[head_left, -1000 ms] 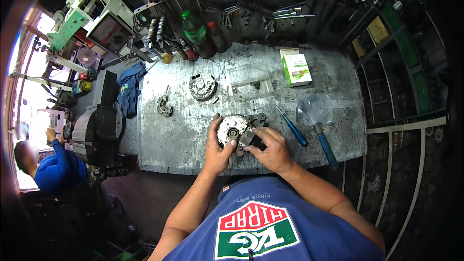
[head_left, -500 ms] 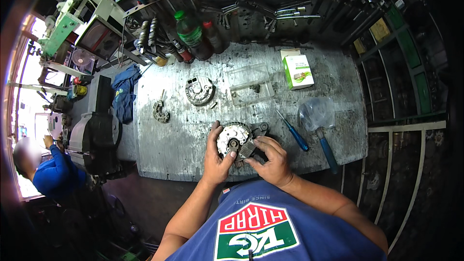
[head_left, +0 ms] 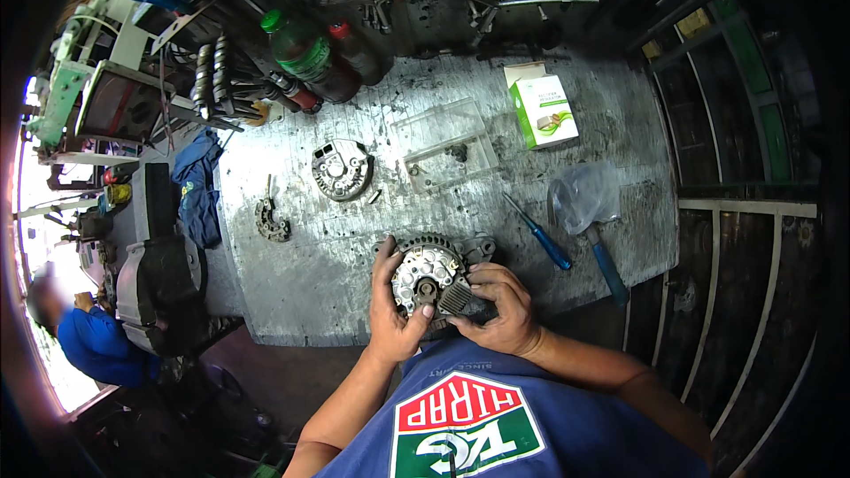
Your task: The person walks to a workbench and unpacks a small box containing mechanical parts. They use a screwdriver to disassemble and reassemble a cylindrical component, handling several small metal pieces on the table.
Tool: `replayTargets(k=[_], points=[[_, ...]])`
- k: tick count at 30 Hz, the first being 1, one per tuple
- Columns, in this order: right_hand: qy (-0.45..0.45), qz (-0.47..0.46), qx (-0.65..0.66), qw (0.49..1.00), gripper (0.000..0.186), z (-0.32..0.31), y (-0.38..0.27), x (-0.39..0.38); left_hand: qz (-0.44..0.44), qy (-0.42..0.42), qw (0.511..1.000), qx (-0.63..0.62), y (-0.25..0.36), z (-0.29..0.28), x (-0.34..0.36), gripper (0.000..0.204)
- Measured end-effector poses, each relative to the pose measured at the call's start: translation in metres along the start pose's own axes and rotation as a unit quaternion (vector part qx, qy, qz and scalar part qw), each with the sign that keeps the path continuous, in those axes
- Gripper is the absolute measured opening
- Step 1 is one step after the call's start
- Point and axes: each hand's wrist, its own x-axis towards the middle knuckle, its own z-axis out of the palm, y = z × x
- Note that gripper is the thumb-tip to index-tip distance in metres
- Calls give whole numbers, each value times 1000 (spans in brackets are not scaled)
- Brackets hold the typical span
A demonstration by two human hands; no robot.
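An opened alternator (head_left: 414, 267) rests near the front edge of the bench, its silvery round inner plate facing up. My left hand (head_left: 390, 314) wraps its left side, fingers along the rim and thumb by the centre hub. A small grey finned voltage regulator (head_left: 456, 298) sits at the plate's lower right. My right hand (head_left: 505, 308) pinches it between thumb and bent fingers; whether it is fastened I cannot tell. Behind, to the left, lies the alternator's round metal end cover (head_left: 341, 171). A curved dark metal part (head_left: 273, 221) lies further left.
A clear plastic tray (head_left: 409, 173) holds small dark parts. Beyond it stands a white-green box (head_left: 551, 111). Two blue-handled tools, a screwdriver (head_left: 553, 250) and another (head_left: 607, 273), lie right, beside a clear plastic bag (head_left: 584, 195). Bottles (head_left: 310, 57) stand behind. A co-worker (head_left: 102, 336) is far left.
The view has shifted, so the bench items appear displaced. Both hands keep their hold on the alternator and the voltage regulator, with little visible movement of the fingers.
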Motion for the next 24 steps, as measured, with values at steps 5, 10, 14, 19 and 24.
replayTargets(k=[5,10,14,19,24], points=[[3,23,35,999,57,0,0,-2,-11,-25,999,-23,-1,-3,-1,97],[-8,67,21,997,59,-3,-9,-5,0,-34,999,-32,-2,-6,-1,97],[2,78,12,997,53,-2,-15,-3,-4,-24,999,-33,0,-4,-2,95],[10,65,-24,998,51,-1,-18,-2,15,-18,1000,-11,0,-3,0,89],[14,79,-12,997,57,1,-17,-4,20,-3,1000,4,-1,-1,0,87]])
